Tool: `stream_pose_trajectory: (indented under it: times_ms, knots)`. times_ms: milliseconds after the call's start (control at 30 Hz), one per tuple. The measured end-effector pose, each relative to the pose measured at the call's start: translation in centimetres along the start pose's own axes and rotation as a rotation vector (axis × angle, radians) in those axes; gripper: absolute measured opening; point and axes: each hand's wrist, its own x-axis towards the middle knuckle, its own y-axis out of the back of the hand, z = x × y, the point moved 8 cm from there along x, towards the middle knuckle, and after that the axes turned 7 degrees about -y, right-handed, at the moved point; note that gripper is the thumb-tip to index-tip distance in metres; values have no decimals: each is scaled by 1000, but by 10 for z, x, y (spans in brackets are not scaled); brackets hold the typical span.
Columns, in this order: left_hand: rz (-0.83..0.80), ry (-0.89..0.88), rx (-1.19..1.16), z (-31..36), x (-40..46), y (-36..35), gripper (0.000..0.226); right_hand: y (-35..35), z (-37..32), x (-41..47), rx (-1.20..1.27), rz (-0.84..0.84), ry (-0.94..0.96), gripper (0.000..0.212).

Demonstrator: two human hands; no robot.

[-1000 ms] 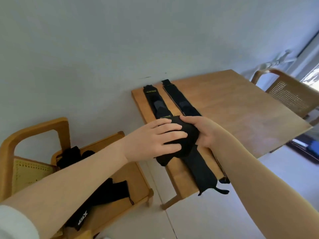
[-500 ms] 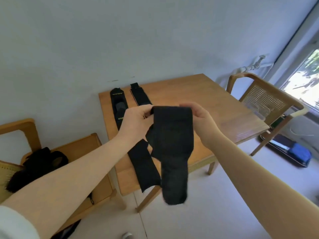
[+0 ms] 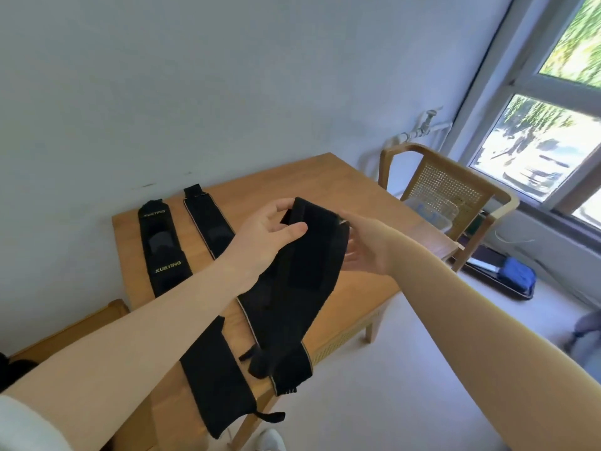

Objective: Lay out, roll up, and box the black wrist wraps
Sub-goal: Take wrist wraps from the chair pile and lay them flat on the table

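Observation:
Two black wrist wraps lie flat and side by side on the wooden table [image 3: 325, 183]. The left wrap [image 3: 164, 252] bears yellow XUEYING lettering, and its near end hangs over the table's front edge. The second wrap [image 3: 208, 222] has a tan edge. I hold a third black wrist wrap [image 3: 305, 271] up above the table, with its lower end dangling. My left hand [image 3: 266, 232] pinches its top left corner. My right hand [image 3: 364, 249] is at its top right corner, thumb on the edge and fingers behind the cloth.
A cane-backed wooden chair [image 3: 448, 187] stands at the table's right end with a clear plastic container [image 3: 429, 213] on its seat. Another wooden chair [image 3: 81, 327] at the left holds black items [image 3: 13, 369]. A blue object [image 3: 517, 278] lies on the floor under the window.
Both hands picked the bunched third wrap up off the table and let it unfold; it now hangs at an angle, further right and over the table's near half.

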Motion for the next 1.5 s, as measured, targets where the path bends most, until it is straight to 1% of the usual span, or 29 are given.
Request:
stream_pose_trajectory:
  times_ms: [67,100,167,233,267,367,400,433,467,567,667,733,833,967,1033,1067,1100,1133,1167,1200,1267,1333,1367,1400,1500]
  knots:
    - [-54,-28,-27,3,16,-5,35,-8,-13,8,137,-168,-3,53]
    - [-73,-35,-35,5,25,-7,39,-8,-25,10,195,-179,22,45]
    - [-111,-34,-62,9,43,-13,44,-4,-53,11,276,-125,74,27]
    - [-137,-43,-90,14,62,-18,46,5,-84,16,317,-40,199,15]
    - [-136,-49,-109,16,71,-19,47,13,-102,20,324,-1,309,20]
    - [-118,-14,-175,9,92,-18,53,39,-141,24,293,137,651,49]
    - [-112,15,-180,0,96,-17,56,42,-149,25,269,147,724,59]
    - [-104,45,-178,-10,100,-16,58,43,-157,32,233,127,771,63]
    - [-92,74,-163,-21,103,-14,60,40,-162,39,176,81,791,62]
    - [-24,154,-74,-60,114,-6,60,20,-161,83,-52,-20,713,46]
    - [49,284,42,-103,121,6,50,8,-149,137,-223,11,626,33]
    - [91,360,98,-126,126,15,48,-1,-146,173,-317,32,591,28]
    - [168,405,118,-142,139,31,53,-23,-157,213,-412,-12,565,35]
    - [268,337,279,-154,178,68,63,-68,-194,257,-592,-133,693,43]
    - [302,327,410,-167,201,89,69,-95,-201,283,-785,-182,718,53]
    - [325,354,463,-176,208,99,71,-104,-198,297,-921,-184,693,62]
    - [353,392,508,-187,211,107,71,-109,-190,311,-1087,-172,654,67]
    - [367,414,560,-198,211,112,69,-111,-178,319,-1275,-154,628,68]
    - [348,423,624,-207,209,113,66,-110,-162,324,-1442,-150,626,66]
    - [293,422,697,-215,205,109,64,-107,-144,325,-1553,-170,639,64]
    - [127,417,849,-227,195,94,65,-95,-108,325,-1625,-235,636,69]
    - [-42,431,1031,-238,188,84,76,-84,-84,328,-1666,-273,610,82]
    - [-100,436,1117,-241,186,82,83,-82,-79,331,-1696,-274,619,87]
    - [-123,442,1179,-243,185,83,89,-85,-80,334,-1717,-267,639,90]
    - [-80,427,1232,-243,184,91,95,-105,-92,340,-1725,-246,686,90]
